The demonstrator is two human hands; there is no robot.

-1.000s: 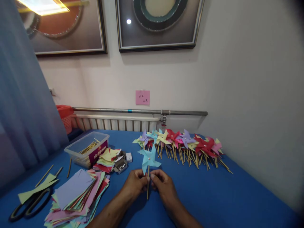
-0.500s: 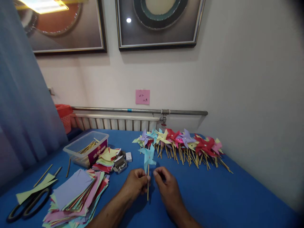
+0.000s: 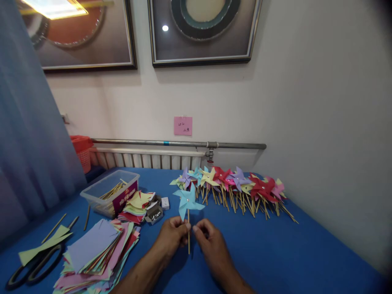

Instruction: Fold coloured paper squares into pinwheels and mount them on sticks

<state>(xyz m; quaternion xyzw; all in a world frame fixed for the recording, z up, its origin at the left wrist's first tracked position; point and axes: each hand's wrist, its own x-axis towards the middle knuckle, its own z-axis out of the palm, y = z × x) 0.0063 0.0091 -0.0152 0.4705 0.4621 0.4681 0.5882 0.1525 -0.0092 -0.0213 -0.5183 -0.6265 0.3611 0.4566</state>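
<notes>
My left hand [image 3: 172, 238] pinches the wooden stick of a light blue paper pinwheel [image 3: 186, 201] and holds it upright above the blue table [image 3: 275, 253]. My right hand [image 3: 208, 241] is just right of the stick, fingers curled, its fingertips close to the stick; whether they touch it I cannot tell. Behind the held pinwheel lies a row of finished pinwheels [image 3: 235, 183] in purple, yellow, red and pink, their sticks pointing toward me.
A stack of coloured paper squares [image 3: 98, 251] lies at the left front, with black scissors [image 3: 30, 267] further left. A clear plastic box of sticks [image 3: 110, 192], folded papers [image 3: 137, 204] and a small box of pins [image 3: 155, 213] sit behind. Loose sticks [image 3: 55, 227] lie nearby.
The pinwheel's blades have turned on the stick. My right hand came off the stick half a second ago and is now back close beside it. The left hand's grip stayed.
</notes>
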